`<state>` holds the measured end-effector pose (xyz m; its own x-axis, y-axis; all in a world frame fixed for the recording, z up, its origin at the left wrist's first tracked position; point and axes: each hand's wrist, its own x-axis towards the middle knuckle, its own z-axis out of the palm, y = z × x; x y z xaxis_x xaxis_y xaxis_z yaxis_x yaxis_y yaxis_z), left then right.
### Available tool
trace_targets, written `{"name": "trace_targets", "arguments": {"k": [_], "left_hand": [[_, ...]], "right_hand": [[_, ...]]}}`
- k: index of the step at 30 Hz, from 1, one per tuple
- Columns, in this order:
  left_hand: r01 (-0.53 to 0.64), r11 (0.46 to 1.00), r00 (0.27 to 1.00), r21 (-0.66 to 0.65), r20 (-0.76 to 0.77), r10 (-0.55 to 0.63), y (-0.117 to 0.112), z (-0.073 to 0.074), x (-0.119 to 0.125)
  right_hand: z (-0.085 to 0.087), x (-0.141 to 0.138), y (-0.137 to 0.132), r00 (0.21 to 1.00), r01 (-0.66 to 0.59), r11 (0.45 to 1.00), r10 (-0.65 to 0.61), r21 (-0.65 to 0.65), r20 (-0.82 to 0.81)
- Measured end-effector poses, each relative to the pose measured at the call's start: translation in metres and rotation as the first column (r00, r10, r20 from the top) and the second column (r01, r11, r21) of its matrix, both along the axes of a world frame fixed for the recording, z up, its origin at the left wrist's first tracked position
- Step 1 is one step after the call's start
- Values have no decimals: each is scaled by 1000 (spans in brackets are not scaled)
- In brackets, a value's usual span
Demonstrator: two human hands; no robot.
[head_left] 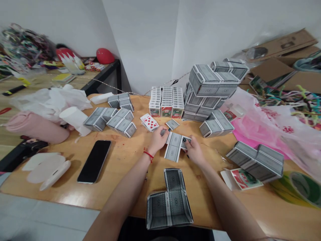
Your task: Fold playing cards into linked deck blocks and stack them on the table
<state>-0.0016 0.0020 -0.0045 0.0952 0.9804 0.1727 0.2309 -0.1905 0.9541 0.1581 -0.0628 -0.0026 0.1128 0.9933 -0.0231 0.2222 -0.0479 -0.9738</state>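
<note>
Between my hands is a small group of playing cards [173,147], grey patterned backs up, one lying lengthwise across others that stick out at the sides. My left hand [158,139] pinches the left side of these cards, and a red string bracelet circles that wrist. On the right side, my right hand [195,151] grips a card end between thumb and fingers. Just beyond lie a face-down card [172,124] and a face-up pile of heart cards [149,123]. Closer to me, at the table edge, stands an open L-shaped form made of cards [177,197].
Several boxed decks [167,103] stand at the back beside a tall stack of card blocks [210,87]. More card blocks [121,122] sit left, others [255,160] right, near green-yellow tape [298,189]. A phone [94,162] and pink roll [37,127] lie left.
</note>
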Motion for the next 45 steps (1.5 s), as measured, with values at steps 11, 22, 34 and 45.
{"name": "trace_targets", "arguments": {"k": [11, 22, 34, 45], "left_hand": [[23, 999, 999, 37, -28, -22, -1, -2, 1], [18, 995, 988, -102, 154, -2, 0, -4, 9], [-7, 999, 994, 34, -108, 11, -2, -4, 6], [11, 996, 987, 87, -159, 3, -5, -5, 5]], "right_hand": [[-4, 1, 3, 1000, 11, 1000, -11, -21, 9], [-3, 3, 3, 998, -8, 999, 5, -46, -61], [-9, 6, 4, 998, 16, 1000, -18, -25, -66], [-9, 5, 3, 999, 15, 1000, -15, 3, -32]]}}
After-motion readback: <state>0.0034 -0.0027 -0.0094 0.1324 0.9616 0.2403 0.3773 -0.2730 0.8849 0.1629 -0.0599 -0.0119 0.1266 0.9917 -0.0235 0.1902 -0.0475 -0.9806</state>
